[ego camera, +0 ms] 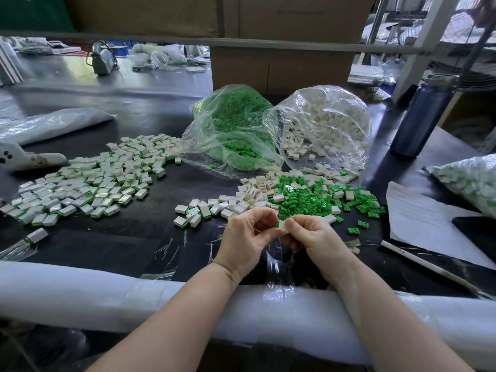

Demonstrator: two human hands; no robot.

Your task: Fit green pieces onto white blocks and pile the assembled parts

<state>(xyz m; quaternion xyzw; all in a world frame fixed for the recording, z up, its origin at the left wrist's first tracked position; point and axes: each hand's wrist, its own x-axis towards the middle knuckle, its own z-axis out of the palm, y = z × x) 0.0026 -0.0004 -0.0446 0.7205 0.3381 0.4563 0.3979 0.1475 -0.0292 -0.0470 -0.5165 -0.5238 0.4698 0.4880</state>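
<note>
My left hand [245, 236] and my right hand [315, 236] meet just above the near table edge, and together they pinch one white block [283, 226] between the fingertips. A sliver of green shows at the block's left end. Loose green pieces [308, 197] lie heaped right behind my hands, mixed with loose white blocks [255, 194]. A wide spread of assembled parts [91, 181], white with green undersides, covers the table to the left. An open clear bag of green pieces [236, 124] and an open clear bag of white blocks [327, 122] lie further back.
A white foam roll [107, 291] pads the near table edge. On the right are a dark blue bottle [424, 116], a sheet of paper [424, 221] and a bag of assembled parts [472, 181]. A cardboard box [279, 68] stands behind the bags.
</note>
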